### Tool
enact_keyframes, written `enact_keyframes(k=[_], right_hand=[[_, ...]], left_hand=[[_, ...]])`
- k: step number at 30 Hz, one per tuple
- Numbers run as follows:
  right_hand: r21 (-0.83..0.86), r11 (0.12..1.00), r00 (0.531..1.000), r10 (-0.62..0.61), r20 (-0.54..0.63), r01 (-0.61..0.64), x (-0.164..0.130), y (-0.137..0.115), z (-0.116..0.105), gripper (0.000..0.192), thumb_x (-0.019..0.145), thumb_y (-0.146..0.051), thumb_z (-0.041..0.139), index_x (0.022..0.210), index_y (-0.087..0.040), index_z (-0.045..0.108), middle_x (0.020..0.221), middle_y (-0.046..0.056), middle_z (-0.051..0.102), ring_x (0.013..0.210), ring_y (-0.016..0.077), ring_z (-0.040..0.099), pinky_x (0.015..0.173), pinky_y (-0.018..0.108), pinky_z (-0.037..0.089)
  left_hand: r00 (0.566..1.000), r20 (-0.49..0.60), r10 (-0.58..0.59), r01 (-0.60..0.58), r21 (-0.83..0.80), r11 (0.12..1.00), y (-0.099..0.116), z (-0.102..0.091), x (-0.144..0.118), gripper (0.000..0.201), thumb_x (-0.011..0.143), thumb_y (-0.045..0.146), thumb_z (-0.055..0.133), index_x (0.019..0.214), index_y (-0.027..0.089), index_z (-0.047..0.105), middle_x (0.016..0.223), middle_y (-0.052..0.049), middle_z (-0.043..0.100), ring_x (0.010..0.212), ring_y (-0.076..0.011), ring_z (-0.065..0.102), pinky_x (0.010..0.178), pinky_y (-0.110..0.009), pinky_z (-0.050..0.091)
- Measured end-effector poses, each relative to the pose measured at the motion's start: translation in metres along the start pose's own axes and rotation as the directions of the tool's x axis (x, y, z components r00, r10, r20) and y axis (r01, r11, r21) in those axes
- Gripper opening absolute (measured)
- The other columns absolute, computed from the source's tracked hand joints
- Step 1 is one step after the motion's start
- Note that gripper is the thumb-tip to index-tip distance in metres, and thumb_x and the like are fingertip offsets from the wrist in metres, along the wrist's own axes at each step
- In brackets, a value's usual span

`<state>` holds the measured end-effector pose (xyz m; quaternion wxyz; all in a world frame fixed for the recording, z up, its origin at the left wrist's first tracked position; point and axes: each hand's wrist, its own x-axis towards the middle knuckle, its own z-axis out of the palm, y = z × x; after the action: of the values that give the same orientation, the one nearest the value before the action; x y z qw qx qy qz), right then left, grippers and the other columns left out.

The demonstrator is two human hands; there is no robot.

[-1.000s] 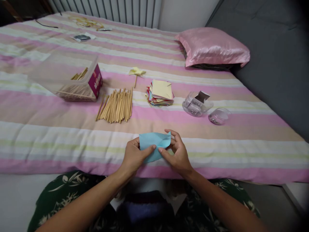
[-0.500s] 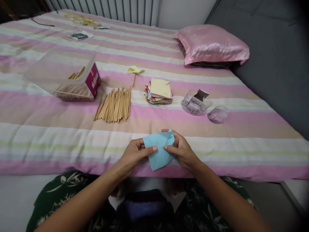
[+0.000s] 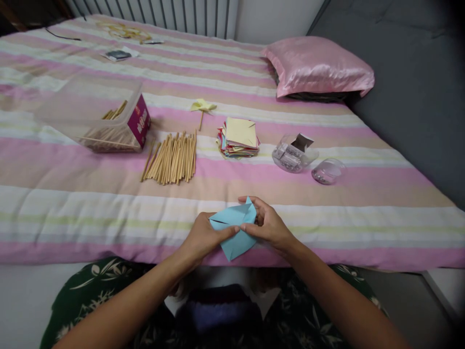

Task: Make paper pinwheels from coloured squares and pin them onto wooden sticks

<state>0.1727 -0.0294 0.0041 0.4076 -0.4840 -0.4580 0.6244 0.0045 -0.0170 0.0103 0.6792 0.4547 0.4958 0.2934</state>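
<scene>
Blue paper: light blue folded paper square [image 3: 234, 231], pinched between both hands just above the near edge of the bed; against half a second ago its upper corner now stands up as a small point and the left flap is folded further in, so the fold looks tighter.
Left hand: left hand [image 3: 201, 236] is clamped on the sheet's left side, thumb pressed on top near the middle crease; it has slid slightly inward since the earlier picture.
Right hand: right hand [image 3: 269, 224] is closed on the right edge, fingers curled behind the paper, thumb meeting the left thumb at the centre.
Meaning: judging by the closer thumbs, a crease is being pressed in rather than the sheet being opened.
Beyond the grip: stack of multicoloured paper squares [image 3: 239, 138], straight ahead and well apart.
Beyond, left: loose pile of thin wooden sticks [image 3: 172, 157], then a clear plastic box with a magenta label [image 3: 94, 114].
Beyond, right: two small clear plastic containers [image 3: 295, 153].
Far: small yellow paper pinwheel on a stick [image 3: 202, 107]; pink satin pillow [image 3: 319, 68].
Surface: pink striped bedspread [image 3: 72, 203].
</scene>
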Motion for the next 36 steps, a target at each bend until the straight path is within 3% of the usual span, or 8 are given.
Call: enact_keyframes(k=[4, 7, 10, 14, 16, 22, 28, 36], right_hand=[[-0.036, 0.995, 0.995, -0.099, -0.021, 0.098, -0.001, 0.001, 0.0, 0.058, 0.067, -0.028, 0.068, 0.119, -0.022, 0.042, 0.085, 0.003, 0.062, 0.072, 0.0148, 0.06, 0.064, 0.027, 0.049], [-0.152, 0.947, 0.948, -0.301, -0.108, 0.283, -0.004, 0.003, -0.002, 0.053, 0.073, -0.03, 0.063, 0.121, -0.023, 0.041, 0.098, 0.007, 0.06, 0.087, 0.0187, 0.06, 0.076, 0.033, 0.05], [-0.485, 0.751, 0.791, -0.586, -0.176, 0.448, -0.009, 0.007, -0.002, 0.044, 0.073, -0.022, 0.06, 0.115, -0.023, 0.048, 0.092, 0.007, 0.06, 0.085, 0.0199, 0.06, 0.075, 0.036, 0.051], [-0.73, 0.352, 0.561, -0.826, 0.053, 0.586, -0.016, 0.014, 0.002, 0.04, 0.071, -0.009, 0.057, 0.105, -0.028, 0.056, 0.08, 0.002, 0.067, 0.071, 0.0187, 0.063, 0.065, 0.034, 0.052], [-0.735, 0.257, 0.515, -0.845, 0.144, 0.628, -0.018, 0.017, 0.005, 0.045, 0.07, -0.006, 0.056, 0.109, -0.03, 0.056, 0.08, 0.0, 0.07, 0.069, 0.0176, 0.065, 0.062, 0.032, 0.053], [-0.706, 0.368, 0.659, -0.728, 0.186, 0.605, -0.012, 0.02, 0.009, 0.038, 0.077, -0.009, 0.053, 0.108, -0.029, 0.063, 0.08, -0.001, 0.073, 0.067, 0.0145, 0.067, 0.061, 0.028, 0.053], [-0.661, 0.474, 0.728, -0.666, 0.164, 0.582, -0.011, 0.018, 0.011, 0.022, 0.082, -0.018, 0.055, 0.094, -0.028, 0.07, 0.061, -0.001, 0.068, 0.053, 0.013, 0.059, 0.051, 0.026, 0.048], [-0.543, 0.661, 0.784, -0.62, -0.009, 0.517, -0.014, 0.012, 0.018, 0.01, 0.077, -0.022, 0.065, 0.084, -0.025, 0.071, 0.072, 0.0, 0.072, 0.059, 0.0144, 0.063, 0.057, 0.028, 0.051]], left_hand=[[0.998, -0.065, -0.005, -0.002, -0.119, 0.993, 0.0, -0.001, 0.0, 0.019, 0.06, 0.024, 0.075, 0.075, 0.013, 0.071, 0.071, -0.006, 0.071, 0.062, -0.0179, 0.061, 0.063, -0.028, 0.047], [0.992, -0.121, -0.025, -0.006, -0.25, 0.968, 0.003, -0.007, 0.001, 0.024, 0.059, 0.025, 0.076, 0.079, 0.012, 0.071, 0.079, -0.008, 0.072, 0.069, -0.0198, 0.063, 0.069, -0.03, 0.048], [0.978, -0.195, -0.076, 0.005, -0.341, 0.94, 0.009, -0.014, 0.002, 0.028, 0.057, 0.024, 0.078, 0.079, 0.01, 0.07, 0.08, -0.009, 0.072, 0.07, -0.0199, 0.064, 0.069, -0.029, 0.048], [0.964, -0.231, -0.131, 0.019, -0.433, 0.901, 0.017, -0.018, 0.001, 0.028, 0.056, 0.021, 0.079, 0.079, 0.009, 0.069, 0.077, -0.007, 0.072, 0.068, -0.0176, 0.063, 0.067, -0.027, 0.049], [0.965, -0.218, -0.147, 0.031, -0.462, 0.886, 0.019, -0.018, 0.0, 0.026, 0.057, 0.019, 0.078, 0.079, 0.009, 0.069, 0.076, -0.007, 0.072, 0.067, -0.0169, 0.063, 0.067, -0.027, 0.049], [0.971, -0.158, -0.178, 0.08, -0.486, 0.87, 0.021, -0.018, -0.002, 0.023, 0.058, 0.017, 0.076, 0.079, 0.009, 0.069, 0.076, -0.008, 0.072, 0.068, -0.0177, 0.063, 0.066, -0.027, 0.049], [0.981, -0.105, -0.162, 0.098, -0.454, 0.886, 0.018, -0.018, -0.003, 0.018, 0.059, 0.018, 0.075, 0.074, 0.01, 0.07, 0.072, -0.008, 0.071, 0.063, -0.0171, 0.062, 0.062, -0.027, 0.048], [0.985, -0.134, -0.111, 0.05, -0.392, 0.919, 0.011, -0.015, -0.002, 0.02, 0.061, 0.021, 0.076, 0.077, 0.011, 0.069, 0.077, -0.007, 0.071, 0.065, -0.0154, 0.062, 0.063, -0.025, 0.048]])
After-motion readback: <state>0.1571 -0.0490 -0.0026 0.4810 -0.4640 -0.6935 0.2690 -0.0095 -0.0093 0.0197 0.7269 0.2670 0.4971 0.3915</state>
